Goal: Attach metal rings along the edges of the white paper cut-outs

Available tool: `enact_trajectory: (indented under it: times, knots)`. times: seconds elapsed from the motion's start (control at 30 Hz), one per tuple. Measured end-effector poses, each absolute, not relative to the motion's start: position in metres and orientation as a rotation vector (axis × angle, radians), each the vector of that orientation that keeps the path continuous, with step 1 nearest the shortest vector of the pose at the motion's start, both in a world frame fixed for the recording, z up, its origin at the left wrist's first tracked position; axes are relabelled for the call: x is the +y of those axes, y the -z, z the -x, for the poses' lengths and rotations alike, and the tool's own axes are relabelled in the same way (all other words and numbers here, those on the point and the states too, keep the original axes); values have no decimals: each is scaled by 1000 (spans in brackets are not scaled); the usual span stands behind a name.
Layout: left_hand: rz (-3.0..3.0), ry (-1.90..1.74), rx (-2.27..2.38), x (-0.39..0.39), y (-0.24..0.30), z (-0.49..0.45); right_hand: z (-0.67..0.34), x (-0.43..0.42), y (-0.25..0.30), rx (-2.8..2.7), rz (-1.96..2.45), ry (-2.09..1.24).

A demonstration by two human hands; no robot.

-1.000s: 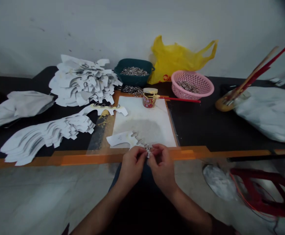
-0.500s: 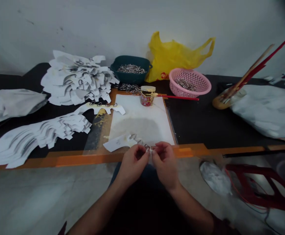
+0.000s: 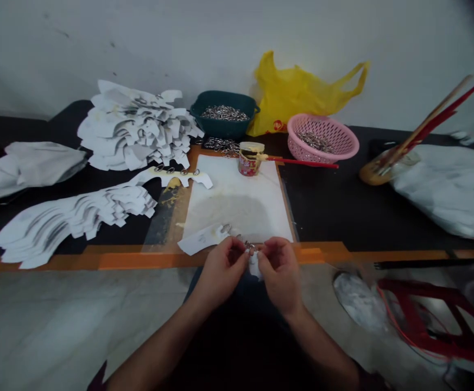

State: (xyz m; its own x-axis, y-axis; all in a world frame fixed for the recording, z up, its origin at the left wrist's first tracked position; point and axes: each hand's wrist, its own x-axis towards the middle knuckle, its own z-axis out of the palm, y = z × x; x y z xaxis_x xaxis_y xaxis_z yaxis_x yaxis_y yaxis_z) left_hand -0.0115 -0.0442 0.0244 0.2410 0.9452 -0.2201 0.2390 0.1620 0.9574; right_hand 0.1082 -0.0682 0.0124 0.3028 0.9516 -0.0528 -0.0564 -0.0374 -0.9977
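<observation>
A white cut-out piece (image 3: 204, 239) with metal rings along it lies over the table's front edge. My left hand (image 3: 225, 266) is closed in a pinch on this piece near one of the rings. Beside it, my right hand (image 3: 281, 271) pinches the piece's other end, thumb against fingers. Between the two hands a white end of the piece hangs below the edge, and a metal ring (image 3: 253, 247) shows at the fingertips. The fingers partly cover the rings there.
A glue tub (image 3: 248, 163) with a red-handled brush stands on a white sheet (image 3: 237, 190). Behind are a green basket (image 3: 202, 122) and a pink basket (image 3: 338, 136) of metal rings. White pieces (image 3: 77, 212) are stacked left. A jar of brushes (image 3: 375, 168) is at right.
The white end between my hands now hangs down in plain sight, where it was mostly hidden before. Both hands stay pinched close together. The view has shifted slightly to the left.
</observation>
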Motion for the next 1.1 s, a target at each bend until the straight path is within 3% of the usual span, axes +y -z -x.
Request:
enact_trajectory:
  times: [0.17,0.43,0.6,0.77,1.1]
  knots:
    - [-1833,-760,1393,-46,-32,11,-109,-71,-4,-1071,1325,-928]
    - [-1527,-688,1267,-41,-30,15,-117,-74,-1,-1320,1355,-804]
    - [-1303,-735,1202,-46,-26,14,-116,-77,1,-1158,1331,-872]
    - [-1468,-974,1340,-59,-22,10,-114,-87,5,-964,1360,-1000]
    - [-1568,-968,1346,-63,-15,3,-124,-92,-1,-876,1406,-1125]
